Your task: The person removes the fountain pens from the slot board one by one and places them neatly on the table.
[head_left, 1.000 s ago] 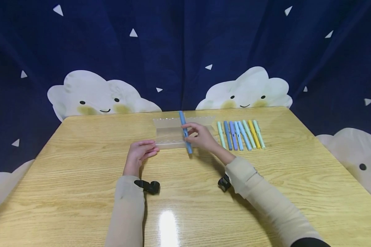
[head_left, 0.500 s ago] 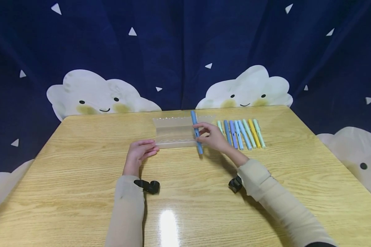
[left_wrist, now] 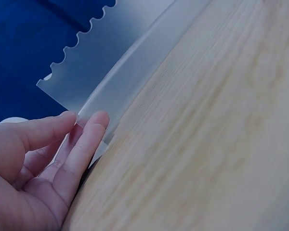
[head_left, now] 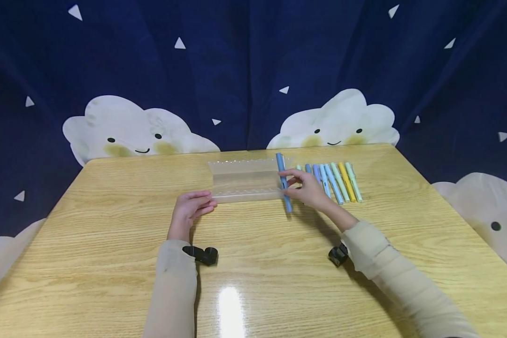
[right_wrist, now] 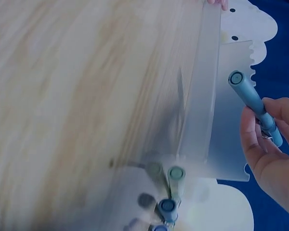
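A blue capped pen (head_left: pixel 284 184) is pinched between the thumb and fingers of my right hand (head_left: pixel 307 188), held above the right end of a clear plastic pen holder (head_left: pixel 245 180) with scalloped edges. In the right wrist view the pen (right_wrist: pixel 250 97) tilts, its round end toward the camera, over the holder's notched rim. My left hand (head_left: pixel 192 205) grips the holder's near left corner; in the left wrist view the thumb and fingers (left_wrist: pixel 82 156) pinch that corner of the frosted plastic (left_wrist: pixel 130 72).
Right of the holder, several pens lie side by side in a row, among them a yellow pen (head_left: pixel 349 182) and a pale green pen (head_left: pixel 354 182). My right hand partly covers the row's left end. A dark blue curtain (head_left: pixel 236 70) hangs behind the wooden table (head_left: pixel 257 263).
My right hand has carried the blue pen rightward along the holder, from near its middle to its right end. The left hand stays at its corner.
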`<state>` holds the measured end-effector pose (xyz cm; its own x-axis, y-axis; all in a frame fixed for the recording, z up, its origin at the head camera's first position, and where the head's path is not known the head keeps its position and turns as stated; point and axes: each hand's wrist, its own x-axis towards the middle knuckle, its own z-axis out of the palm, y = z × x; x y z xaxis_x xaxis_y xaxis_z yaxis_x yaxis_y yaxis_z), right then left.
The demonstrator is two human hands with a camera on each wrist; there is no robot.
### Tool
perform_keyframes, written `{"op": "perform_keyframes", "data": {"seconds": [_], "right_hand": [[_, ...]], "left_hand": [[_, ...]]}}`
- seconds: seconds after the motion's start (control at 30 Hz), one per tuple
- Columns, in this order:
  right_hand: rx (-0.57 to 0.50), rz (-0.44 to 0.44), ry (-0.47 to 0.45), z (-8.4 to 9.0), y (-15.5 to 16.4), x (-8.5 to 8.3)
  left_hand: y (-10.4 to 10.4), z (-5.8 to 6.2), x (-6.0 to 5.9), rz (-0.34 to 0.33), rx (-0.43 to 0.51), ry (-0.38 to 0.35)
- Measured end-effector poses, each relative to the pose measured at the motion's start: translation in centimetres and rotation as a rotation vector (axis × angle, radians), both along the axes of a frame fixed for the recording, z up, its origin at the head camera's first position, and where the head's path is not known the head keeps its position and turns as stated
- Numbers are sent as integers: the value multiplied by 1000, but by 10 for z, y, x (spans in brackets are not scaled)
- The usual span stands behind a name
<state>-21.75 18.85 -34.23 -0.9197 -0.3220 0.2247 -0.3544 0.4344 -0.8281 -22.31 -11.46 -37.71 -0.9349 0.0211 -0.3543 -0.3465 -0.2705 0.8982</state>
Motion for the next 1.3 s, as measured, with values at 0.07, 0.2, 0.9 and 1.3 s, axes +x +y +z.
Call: {"op": "perform_keyframes", "data": {"seconds": [0.07, 0.2, 0.9, 1.3], "right_hand": [[4, -9, -17, 1, 4, 1], [8, -22, -19, 0, 14, 3], [58, -136, -2, 3, 81, 6], [-13, -254, -8, 12, 118, -2]], "left_hand": [[0, 0, 0, 3, -2, 0], [1, 0, 0, 1, 8, 14], [1, -1, -3, 1, 2, 24], [0, -2, -2, 5, 9, 10]]}}
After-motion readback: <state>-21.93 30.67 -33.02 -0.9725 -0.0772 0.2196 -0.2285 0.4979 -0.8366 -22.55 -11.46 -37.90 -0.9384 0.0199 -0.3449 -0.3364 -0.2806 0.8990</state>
